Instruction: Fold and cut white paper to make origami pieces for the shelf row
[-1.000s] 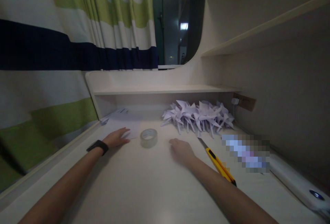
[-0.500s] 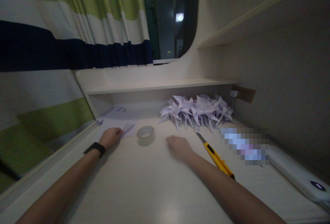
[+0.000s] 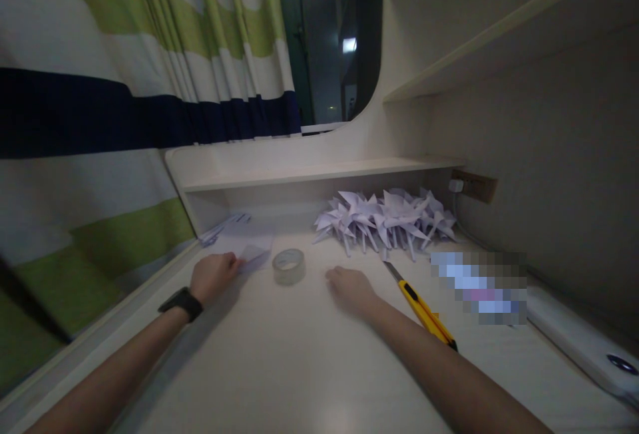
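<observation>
Two bare forearms run from the near edge out over a pale desk (image 3: 299, 367). The left hand (image 3: 213, 275), with a dark watch (image 3: 180, 302) on its wrist, lies left of centre with its fingers curled together on the near corner of a small paper slip (image 3: 253, 255), which tilts up off the desk at that corner. The right hand (image 3: 351, 287) rests knuckles up on the desk, fingers loosely bent and holding nothing; it touches only the surface.

Between the two hands, a little farther out, sits a tape roll (image 3: 288, 265), just right of the slip and apart from both hands. Right of the right hand lies a yellow knife (image 3: 422, 307), its blade pointing far.

The slip looks thin, very light and limp. It would crease easily and slide on the smooth top, so an edge or corner pinch between thumb and finger suits it best.

Farther off, more paper (image 3: 234, 227) lies at far left, and a heap of folded paper shapes (image 3: 387, 221) fills the space under a low shelf (image 3: 319, 171). A striped curtain (image 3: 124, 101) hangs at left.
</observation>
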Demonstrator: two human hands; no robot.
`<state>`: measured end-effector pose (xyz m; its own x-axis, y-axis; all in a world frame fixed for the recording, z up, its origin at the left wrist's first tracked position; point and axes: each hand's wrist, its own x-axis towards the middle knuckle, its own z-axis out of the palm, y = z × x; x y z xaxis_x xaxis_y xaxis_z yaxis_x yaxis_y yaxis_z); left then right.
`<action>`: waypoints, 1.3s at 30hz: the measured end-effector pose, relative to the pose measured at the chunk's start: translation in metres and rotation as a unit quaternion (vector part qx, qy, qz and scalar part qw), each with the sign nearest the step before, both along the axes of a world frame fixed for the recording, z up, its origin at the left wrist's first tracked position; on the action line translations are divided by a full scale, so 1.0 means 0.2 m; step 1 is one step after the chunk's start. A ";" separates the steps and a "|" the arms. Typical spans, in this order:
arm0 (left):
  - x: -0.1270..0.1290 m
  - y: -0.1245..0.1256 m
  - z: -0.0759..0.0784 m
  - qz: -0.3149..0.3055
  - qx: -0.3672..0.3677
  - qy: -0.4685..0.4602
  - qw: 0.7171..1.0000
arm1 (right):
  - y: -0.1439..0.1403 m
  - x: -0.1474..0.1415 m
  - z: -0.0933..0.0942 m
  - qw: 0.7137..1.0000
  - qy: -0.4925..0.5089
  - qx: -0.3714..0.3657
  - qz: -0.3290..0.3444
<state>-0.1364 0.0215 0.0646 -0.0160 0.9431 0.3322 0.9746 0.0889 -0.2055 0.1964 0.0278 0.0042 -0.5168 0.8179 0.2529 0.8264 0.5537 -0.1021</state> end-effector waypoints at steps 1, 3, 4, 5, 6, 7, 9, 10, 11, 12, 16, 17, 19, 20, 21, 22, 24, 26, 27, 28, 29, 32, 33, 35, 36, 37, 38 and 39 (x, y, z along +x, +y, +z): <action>0.03 -0.05 0.01 -0.017 0.000 0.028 0.999 | 0.00 0.00 0.00 1.000 0.005 0.002 -0.001; 0.09 -0.16 0.02 -0.057 -0.015 0.061 0.996 | 0.00 -0.01 -0.01 1.000 0.016 0.007 -0.003; 0.12 -0.21 0.03 -0.068 -0.013 0.069 0.995 | 0.00 -0.01 -0.02 1.000 0.020 0.009 -0.003; 0.15 -0.26 0.02 -0.081 -0.017 0.072 0.994 | 0.00 -0.01 -0.02 1.000 0.023 0.011 -0.002; 0.18 -0.30 0.02 -0.095 -0.024 0.068 0.993 | -0.01 -0.01 -0.02 1.000 0.025 0.013 -0.001; 0.20 -0.33 0.02 -0.108 -0.028 0.063 0.992 | -0.01 -0.01 -0.02 1.000 0.026 0.014 0.000; 0.23 -0.38 0.01 -0.125 -0.041 0.045 0.990 | -0.02 -0.01 -0.01 1.000 0.027 0.014 0.002; 0.24 -0.39 0.01 -0.130 -0.047 0.034 0.990 | -0.02 -0.01 -0.01 1.000 0.026 0.013 0.002; 0.25 -0.41 0.01 -0.134 -0.054 0.024 0.989 | -0.03 -0.01 0.00 1.000 0.026 0.011 0.001; 0.26 -0.42 0.00 -0.141 -0.061 0.014 0.988 | -0.03 -0.01 0.00 1.000 0.028 0.008 0.002; 0.30 -0.47 -0.05 -0.186 -0.082 0.012 0.979 | -0.03 -0.02 0.00 0.995 0.096 -0.020 -0.003; 0.32 -0.47 -0.07 -0.195 -0.086 0.019 0.977 | -0.03 -0.03 -0.01 0.991 0.132 -0.035 -0.002; 0.37 -0.48 -0.13 -0.209 -0.087 0.039 0.973 | -0.03 -0.06 -0.01 0.973 0.212 -0.096 0.005; 0.40 -0.49 -0.16 -0.222 -0.084 0.052 0.970 | -0.03 -0.08 -0.02 0.957 0.251 -0.145 0.012; 0.44 -0.49 -0.19 -0.233 -0.079 0.067 0.967 | -0.03 -0.09 -0.02 0.935 0.289 -0.204 0.020; 0.48 -0.50 -0.22 -0.244 -0.070 0.083 0.964 | -0.03 -0.10 -0.03 0.907 0.325 -0.267 0.028; 0.58 -0.51 -0.28 -0.268 -0.065 0.117 0.954 | -0.03 -0.12 -0.04 0.843 0.380 -0.379 0.049; 0.69 -0.52 -0.32 -0.290 -0.060 0.132 0.946 | -0.03 -0.12 -0.05 0.797 0.408 -0.439 0.077; 0.75 -0.53 -0.34 -0.309 -0.056 0.137 0.940 | -0.02 -0.11 -0.05 0.787 0.413 -0.450 0.090; 0.81 -0.54 -0.36 -0.339 -0.062 0.142 0.928 | -0.02 -0.10 -0.05 0.784 0.412 -0.452 0.101; 0.86 -0.55 -0.37 -0.363 -0.055 0.146 0.918 | -0.01 -0.09 -0.05 0.786 0.407 -0.452 0.111; 1.01 -0.59 -0.37 -0.404 -0.036 0.139 0.904 | 0.00 -0.03 -0.04 0.794 0.364 -0.467 0.135; 1.05 -0.61 -0.36 -0.416 -0.019 0.128 0.900 | 0.01 -0.01 -0.03 0.798 0.345 -0.474 0.137; 1.09 -0.63 -0.31 -0.439 0.021 0.106 0.892 | 0.03 0.03 -0.01 0.814 0.310 -0.474 0.132; 1.08 -0.64 -0.27 -0.455 0.040 0.095 0.885 | 0.04 0.06 0.00 0.826 0.293 -0.464 0.127; 1.07 -0.64 -0.23 -0.459 0.057 0.085 0.883 | 0.05 0.08 0.01 0.840 0.275 -0.451 0.122; 1.05 -0.63 -0.19 -0.459 0.071 0.073 0.882 | 0.06 0.11 0.02 0.854 0.256 -0.437 0.116; 1.01 -0.61 -0.14 -0.438 0.080 0.062 0.894 | 0.08 0.13 0.03 0.866 0.239 -0.424 0.112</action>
